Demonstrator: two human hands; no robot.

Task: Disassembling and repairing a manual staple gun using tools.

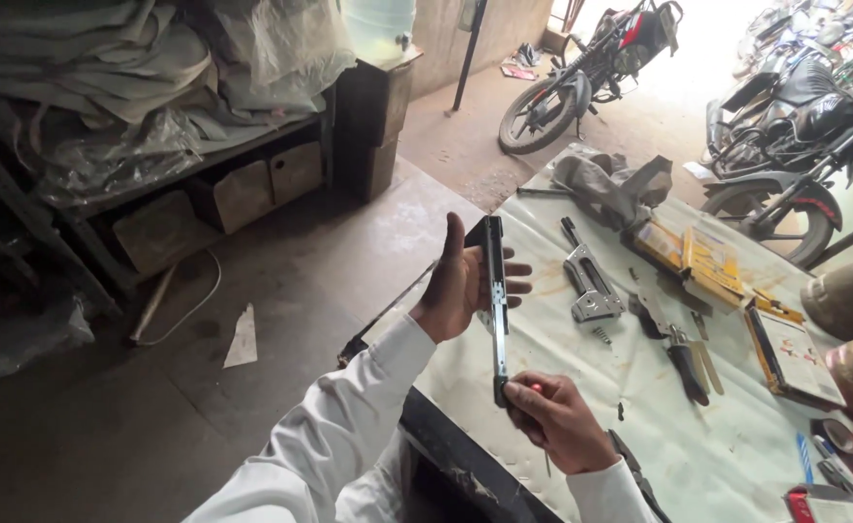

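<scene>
Left hand: your left hand (460, 283) wraps the upper part of a long metal rail (494, 310), thumb up, fingers curled behind it, so the piece stands nearly upright and steady before you.
Right hand: your right hand (552, 418) pinches the rail's lower end, with something small and red showing at the fingertips; what it is I cannot tell.
Rail: held off the surface (698, 455), between both hands, narrow edge turned toward you for a clear look.
Beyond your left hand: a staple gun body (589, 283) lies flat on the white cover.
Right of it: pliers (680, 349) and yellow boxes (698, 254), within reach.
</scene>
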